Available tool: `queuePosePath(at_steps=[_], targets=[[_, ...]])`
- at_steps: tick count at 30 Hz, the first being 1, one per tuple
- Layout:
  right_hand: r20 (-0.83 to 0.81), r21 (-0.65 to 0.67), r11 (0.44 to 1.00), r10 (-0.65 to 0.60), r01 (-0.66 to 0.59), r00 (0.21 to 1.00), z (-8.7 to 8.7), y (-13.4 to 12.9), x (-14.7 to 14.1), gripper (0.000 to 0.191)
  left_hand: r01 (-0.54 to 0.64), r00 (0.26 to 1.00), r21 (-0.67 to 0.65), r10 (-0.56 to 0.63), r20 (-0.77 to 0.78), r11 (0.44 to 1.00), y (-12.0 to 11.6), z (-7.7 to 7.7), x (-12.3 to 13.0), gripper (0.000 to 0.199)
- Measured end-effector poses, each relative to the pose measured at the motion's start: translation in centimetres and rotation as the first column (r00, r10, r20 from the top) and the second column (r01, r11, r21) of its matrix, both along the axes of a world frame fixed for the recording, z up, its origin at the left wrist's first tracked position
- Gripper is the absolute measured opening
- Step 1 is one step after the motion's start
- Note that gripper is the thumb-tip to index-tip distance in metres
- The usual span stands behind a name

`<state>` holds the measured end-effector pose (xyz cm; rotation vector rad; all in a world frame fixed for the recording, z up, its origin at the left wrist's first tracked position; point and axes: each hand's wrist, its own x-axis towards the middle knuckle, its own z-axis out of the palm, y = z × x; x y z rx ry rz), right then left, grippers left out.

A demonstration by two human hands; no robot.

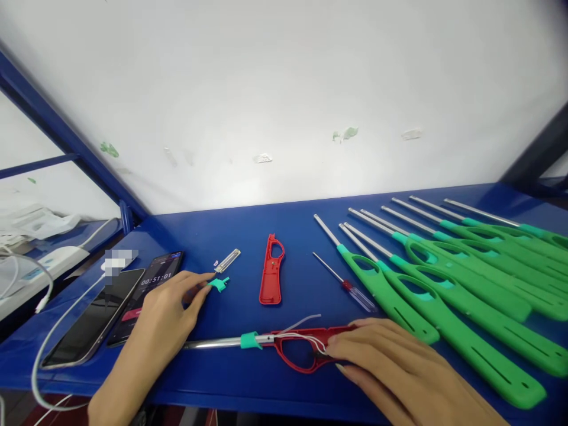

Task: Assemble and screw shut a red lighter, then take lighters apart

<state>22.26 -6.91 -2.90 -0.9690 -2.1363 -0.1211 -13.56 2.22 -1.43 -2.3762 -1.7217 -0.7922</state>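
My left hand [171,307] reaches over the blue shelf, thumb and forefinger closed on the edge of a small teal trigger [219,284]. Just beyond it lies a small clear-and-metal part [228,260]. My right hand [390,361] grips the end of an opened red lighter handle half [299,362], its fingers covering much of that end. White wires [306,335] and a thin clear tube [306,320] come out of this half. A metal lighter tube [217,342] with a teal collar [251,340] extends leftward from it, passing by my left wrist. The other red handle half [270,278] lies inner side up.
A screwdriver [355,291] lies right of the loose red half. Several green long-necked lighters [465,337] fill the right side. Two phones [95,316] and a white cable [38,361] are at left. A white wall [284,89] rises behind the blue shelf [208,228].
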Motion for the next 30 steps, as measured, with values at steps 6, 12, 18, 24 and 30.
queuePosePath(at_steps=[6, 12, 18, 24, 30], targets=[[0.072, 0.022, 1.0, -0.007, 0.006, 0.997, -0.5, 0.3, 0.1, 0.036, -0.024, 0.998, 0.086, 0.018, 0.065, 0.996, -2.2, 0.5, 0.7, 0.036], [0.119, -0.08, 0.996, -0.036, 0.046, 0.992, -1.0, 0.4, -0.4, 0.049, 0.185, 0.976, 0.189, -0.202, 0.079, 0.965, -6.5, 0.8, 4.4, 0.019], [0.093, -0.116, 0.993, 0.008, 0.003, 0.996, -1.6, 0.2, -0.4, 0.043, 0.419, 0.908, 0.003, -0.419, 0.029, 0.908, -7.3, -0.6, 6.8, 0.029], [0.096, -0.122, 0.993, 0.022, -0.01, 0.995, -1.1, 0.5, -0.3, 0.04, 0.46, 0.888, -0.03, -0.458, 0.051, 0.888, -6.9, -1.2, 7.5, 0.035], [0.092, -0.166, 0.986, 0.026, -0.011, 0.995, -1.1, 0.4, -0.1, 0.038, 0.472, 0.88, -0.016, -0.47, 0.062, 0.881, -6.9, -1.5, 8.2, 0.031]])
